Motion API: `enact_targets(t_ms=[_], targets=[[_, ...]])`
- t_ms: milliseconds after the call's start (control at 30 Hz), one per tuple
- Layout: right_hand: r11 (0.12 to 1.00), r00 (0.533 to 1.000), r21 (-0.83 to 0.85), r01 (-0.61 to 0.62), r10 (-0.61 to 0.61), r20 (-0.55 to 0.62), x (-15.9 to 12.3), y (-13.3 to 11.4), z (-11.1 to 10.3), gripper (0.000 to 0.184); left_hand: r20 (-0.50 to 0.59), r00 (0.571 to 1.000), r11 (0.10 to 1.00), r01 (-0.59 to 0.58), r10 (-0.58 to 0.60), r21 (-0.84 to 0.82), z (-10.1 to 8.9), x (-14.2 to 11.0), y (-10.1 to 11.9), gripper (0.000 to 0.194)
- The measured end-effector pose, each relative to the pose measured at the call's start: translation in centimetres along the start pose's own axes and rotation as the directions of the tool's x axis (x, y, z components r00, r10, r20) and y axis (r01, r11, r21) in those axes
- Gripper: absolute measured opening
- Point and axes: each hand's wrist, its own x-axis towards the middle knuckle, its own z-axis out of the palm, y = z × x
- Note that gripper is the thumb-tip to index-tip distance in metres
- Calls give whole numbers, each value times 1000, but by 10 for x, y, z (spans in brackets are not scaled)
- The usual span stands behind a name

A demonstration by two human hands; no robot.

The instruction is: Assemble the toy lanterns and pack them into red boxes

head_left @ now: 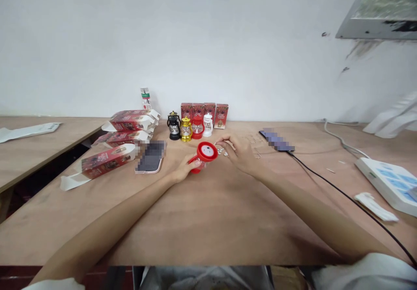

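A: Where are the hands, and what do they hold?

B: The left hand grips a red lantern above the tabletop, tilted so that its round base faces up. The right hand, thumb and finger drawn close together, hovers beside the rim; whether anything is pinched there, one cannot tell.

A: What could go wrong?

B: The lantern could roll in the left hand, its curved body giving uneven purchase. A low sweep of the right wrist could scatter the small pale discs lying just beneath, loose and light as they look.

A: And the materials?

B: Glossy red plastic, by its look, around a clear middle, with a flat white disc set in the ringed base. Beyond stand four small lanterns, black, gold, red and white, before upright printed cartons.

A: Farther left?

B: A phone lies beside creased, open-ended card boxes, their white flaps splayed across smooth, wood-toned board
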Motion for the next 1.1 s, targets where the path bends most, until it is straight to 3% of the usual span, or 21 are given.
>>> enact_targets(t_ms=[267,567,1100], targets=[[976,978,-82,203,-206,-28,-11,2,10,14,117,993,999,-19,22,-27,3,-1,-2,70],[975,974,-57,215,-218,-67,-19,0,14,16,140,990,1000,3,0,-22,4,-3,3,68],[993,989,4,114,-113,-97,-25,-2,21,14,163,985,995,73,-62,-62,4,-1,-2,71]])
